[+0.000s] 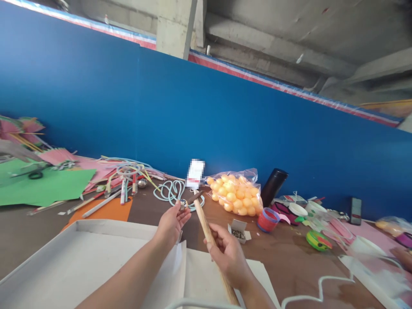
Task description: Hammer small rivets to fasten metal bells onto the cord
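My left hand pinches a shiny silver metal ball between thumb and fingers. In my right hand is a wooden-handled hammer, its handle slanting up and away from me. Its dark, tapered head points left, close to the ball; whether they touch I cannot tell. Below both hands lies a shallow white cardboard tray with a fold or sheet edge at its middle. Just right of my right hand stands a small open box of tiny metal pieces.
A clear bag of orange balls and a black bottle stand behind. Pale blue tubing, another silver ball and green paper lie left. Rightward are a red-and-blue tape roll, a phone and a green tape measure.
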Demonstrator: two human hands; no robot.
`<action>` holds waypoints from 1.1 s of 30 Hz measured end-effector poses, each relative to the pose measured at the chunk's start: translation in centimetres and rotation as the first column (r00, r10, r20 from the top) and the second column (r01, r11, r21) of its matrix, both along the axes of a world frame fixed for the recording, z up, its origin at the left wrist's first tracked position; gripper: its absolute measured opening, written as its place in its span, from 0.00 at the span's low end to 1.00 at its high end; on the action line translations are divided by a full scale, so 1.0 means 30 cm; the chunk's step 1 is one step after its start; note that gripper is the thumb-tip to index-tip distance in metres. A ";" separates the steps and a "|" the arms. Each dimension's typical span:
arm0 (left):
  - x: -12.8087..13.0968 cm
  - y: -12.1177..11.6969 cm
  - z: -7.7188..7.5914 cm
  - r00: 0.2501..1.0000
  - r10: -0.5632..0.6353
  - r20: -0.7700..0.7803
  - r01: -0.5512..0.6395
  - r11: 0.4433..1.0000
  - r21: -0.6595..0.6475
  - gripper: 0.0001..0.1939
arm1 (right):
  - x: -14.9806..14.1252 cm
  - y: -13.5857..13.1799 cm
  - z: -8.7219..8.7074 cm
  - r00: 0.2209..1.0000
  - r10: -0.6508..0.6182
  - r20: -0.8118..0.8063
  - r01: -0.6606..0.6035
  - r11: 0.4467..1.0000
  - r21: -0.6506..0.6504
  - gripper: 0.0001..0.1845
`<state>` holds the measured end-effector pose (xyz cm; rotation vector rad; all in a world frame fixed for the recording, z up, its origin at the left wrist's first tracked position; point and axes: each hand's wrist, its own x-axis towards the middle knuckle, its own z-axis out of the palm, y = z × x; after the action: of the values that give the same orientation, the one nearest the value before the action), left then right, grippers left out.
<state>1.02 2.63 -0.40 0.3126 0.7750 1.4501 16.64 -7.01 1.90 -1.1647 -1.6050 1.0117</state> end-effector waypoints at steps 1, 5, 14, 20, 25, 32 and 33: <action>0.000 0.001 -0.003 1.000 -0.004 0.001 0.004 1.000 -0.001 0.08 | -0.001 0.002 -0.003 1.000 -0.007 0.001 0.007 1.000 0.004 0.20; -0.001 0.002 -0.006 1.000 -0.019 0.002 0.019 1.000 0.004 0.07 | -0.004 0.010 -0.012 1.000 -0.004 -0.005 0.004 1.000 -0.002 0.20; 0.001 0.003 -0.004 1.000 -0.003 -0.008 0.003 1.000 -0.010 0.07 | 0.014 0.006 -0.010 1.000 -0.010 -0.026 0.011 1.000 0.020 0.21; 0.002 0.003 -0.004 1.000 0.003 -0.008 -0.003 1.000 -0.005 0.07 | 0.002 0.003 -0.009 0.996 0.077 0.037 -0.079 0.996 0.039 0.19; 0.003 0.005 -0.016 1.000 -0.012 -0.016 0.012 1.000 -0.005 0.07 | 0.013 0.006 -0.010 1.000 0.026 -0.007 -0.026 1.000 0.004 0.20; 0.003 0.009 -0.013 1.000 -0.018 -0.025 0.017 1.000 -0.009 0.08 | 0.004 0.009 -0.006 1.000 0.001 -0.013 -0.001 1.000 -0.018 0.20; 0.003 0.007 -0.012 0.999 -0.022 -0.026 0.022 1.000 -0.004 0.08 | 0.007 0.015 -0.012 0.999 -0.026 -0.023 0.026 1.000 -0.017 0.20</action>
<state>1.11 2.83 -0.74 0.3369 0.7934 1.4257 16.84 -6.56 1.54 -1.1779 -1.5618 1.0198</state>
